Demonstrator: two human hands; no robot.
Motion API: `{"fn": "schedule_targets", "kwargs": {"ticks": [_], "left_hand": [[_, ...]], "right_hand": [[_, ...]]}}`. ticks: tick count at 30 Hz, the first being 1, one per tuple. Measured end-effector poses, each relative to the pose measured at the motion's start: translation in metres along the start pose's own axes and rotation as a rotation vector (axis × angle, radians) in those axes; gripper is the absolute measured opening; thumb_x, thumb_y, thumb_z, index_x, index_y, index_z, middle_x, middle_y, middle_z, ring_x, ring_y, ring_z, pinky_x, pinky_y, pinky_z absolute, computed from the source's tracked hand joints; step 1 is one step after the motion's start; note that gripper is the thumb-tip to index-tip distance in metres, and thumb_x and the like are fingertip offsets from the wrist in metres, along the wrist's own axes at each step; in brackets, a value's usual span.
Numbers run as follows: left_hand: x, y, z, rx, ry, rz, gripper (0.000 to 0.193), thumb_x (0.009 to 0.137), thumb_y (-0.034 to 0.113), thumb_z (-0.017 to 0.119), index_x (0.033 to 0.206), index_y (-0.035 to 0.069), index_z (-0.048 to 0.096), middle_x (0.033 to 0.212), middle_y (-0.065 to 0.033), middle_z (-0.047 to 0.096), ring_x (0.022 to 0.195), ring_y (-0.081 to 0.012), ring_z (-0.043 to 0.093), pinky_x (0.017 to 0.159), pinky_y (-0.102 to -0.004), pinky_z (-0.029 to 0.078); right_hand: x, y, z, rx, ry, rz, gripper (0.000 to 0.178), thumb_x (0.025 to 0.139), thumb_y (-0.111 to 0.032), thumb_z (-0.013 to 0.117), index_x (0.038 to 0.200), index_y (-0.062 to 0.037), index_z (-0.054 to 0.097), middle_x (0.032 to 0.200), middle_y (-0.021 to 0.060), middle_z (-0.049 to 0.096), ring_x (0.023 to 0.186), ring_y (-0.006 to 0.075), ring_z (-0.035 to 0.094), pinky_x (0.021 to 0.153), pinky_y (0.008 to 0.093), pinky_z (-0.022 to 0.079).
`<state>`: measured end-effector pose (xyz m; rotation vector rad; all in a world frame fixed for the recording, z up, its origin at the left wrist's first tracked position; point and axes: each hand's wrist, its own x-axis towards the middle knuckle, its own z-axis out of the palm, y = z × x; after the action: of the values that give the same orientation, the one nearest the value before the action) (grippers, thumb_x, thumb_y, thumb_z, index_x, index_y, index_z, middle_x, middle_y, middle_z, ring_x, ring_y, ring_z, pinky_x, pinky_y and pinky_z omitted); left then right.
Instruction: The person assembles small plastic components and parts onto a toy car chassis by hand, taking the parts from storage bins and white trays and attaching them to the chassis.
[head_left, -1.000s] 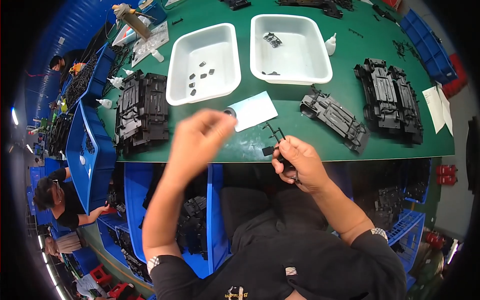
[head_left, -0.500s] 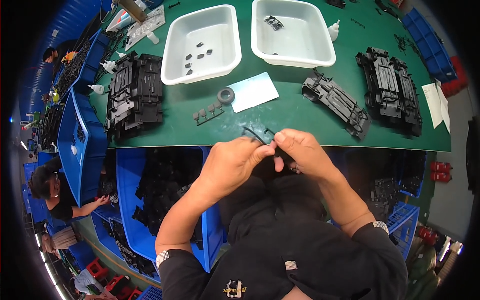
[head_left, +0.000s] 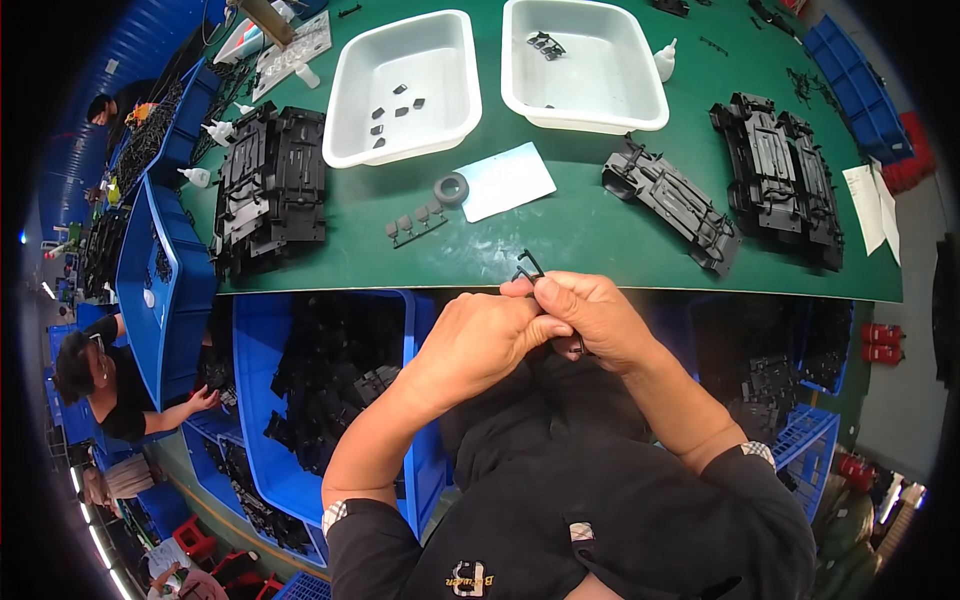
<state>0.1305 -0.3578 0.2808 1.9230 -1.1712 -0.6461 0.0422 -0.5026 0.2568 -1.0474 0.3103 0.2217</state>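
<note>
A small, thin black plastic part with short bent prongs (head_left: 530,266) sticks up from between my hands at the table's front edge. My right hand (head_left: 596,316) pinches it between thumb and fingers. Pressed against it, my left hand (head_left: 487,334) has its fingers curled at the same part, its thumb reaching under the right hand. The fingertips and the lower end of the part are mostly hidden. Beyond the hands lie a black ring like a small tyre (head_left: 451,189), a white card (head_left: 507,183) and a strip of small dark plastic pieces (head_left: 417,224).
Two white tubs (head_left: 335,150) (head_left: 655,118) with a few black parts stand at the back. Black model-car chassis (head_left: 270,190) are stacked at left, with others (head_left: 680,205) at right. Blue crates (head_left: 420,440) sit under the table. A co-worker (head_left: 100,385) works at left.
The black part has turned and its prongs now point up and away. My left hand has shifted right and down, closing against the right hand.
</note>
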Motion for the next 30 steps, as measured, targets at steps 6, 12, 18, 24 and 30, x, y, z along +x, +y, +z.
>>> {"fn": "schedule_targets", "kwargs": {"ticks": [6, 12, 18, 24, 30], "left_hand": [[0.002, 0.006, 0.0, 0.274, -0.064, -0.073, 0.035, 0.086, 0.039, 0.06, 0.077, 0.006, 0.069, 0.068, -0.0116, 0.063, 0.065, -0.0325, 0.061, 0.058, -0.038, 0.048], [-0.011, -0.002, -0.005, -0.297, 0.082, -0.181, 0.039, 0.087, 0.03, 0.065, 0.101, -0.005, 0.061, 0.073, -0.0102, 0.064, 0.062, -0.0142, 0.062, 0.055, -0.0294, 0.049], [-0.005, 0.003, -0.001, -0.477, -0.158, -0.452, 0.031, 0.093, 0.031, 0.057, 0.102, 0.0, 0.061, 0.069, -0.0032, 0.06, 0.053, -0.0089, 0.055, 0.048, -0.0215, 0.044], [-0.011, -0.006, 0.018, -0.329, 0.002, -0.232, 0.026, 0.093, 0.028, 0.056, 0.096, 0.002, 0.059, 0.07, -0.008, 0.061, 0.059, -0.018, 0.058, 0.051, -0.0277, 0.045], [-0.012, -0.007, 0.03, -0.14, 0.122, 0.016, 0.025, 0.092, 0.026, 0.057, 0.094, 0.001, 0.058, 0.07, -0.0131, 0.057, 0.062, -0.0291, 0.056, 0.055, -0.0347, 0.044]], "right_hand": [[0.0, -0.004, -0.001, 0.129, 0.03, 0.043, 0.038, 0.094, -0.031, 0.054, 0.112, 0.0017, 0.061, 0.066, -0.001, 0.056, 0.046, 0.0024, 0.041, 0.039, 0.017, 0.032], [-0.002, -0.007, -0.005, 0.256, 0.002, 0.09, 0.037, 0.094, -0.029, 0.051, 0.115, 0.0008, 0.06, 0.091, 0.0076, 0.065, 0.047, 0.002, 0.042, 0.038, 0.0164, 0.034], [-0.002, 0.001, -0.006, 0.24, -0.094, 0.125, 0.042, 0.095, -0.031, 0.047, 0.122, 0.0007, 0.054, 0.087, 0.0083, 0.065, 0.045, 0.0027, 0.043, 0.038, 0.0161, 0.032], [-0.008, -0.009, 0.004, 0.135, -0.034, 0.084, 0.042, 0.095, -0.032, 0.048, 0.124, -0.0017, 0.053, 0.083, 0.0044, 0.062, 0.052, 0.0029, 0.047, 0.04, 0.0162, 0.032], [-0.003, 0.004, -0.001, -0.11, -0.026, -0.141, 0.035, 0.094, -0.026, 0.054, 0.115, 0.0023, 0.059, 0.106, 0.0076, 0.061, 0.097, 0.0118, 0.056, 0.085, 0.0254, 0.046]]}}
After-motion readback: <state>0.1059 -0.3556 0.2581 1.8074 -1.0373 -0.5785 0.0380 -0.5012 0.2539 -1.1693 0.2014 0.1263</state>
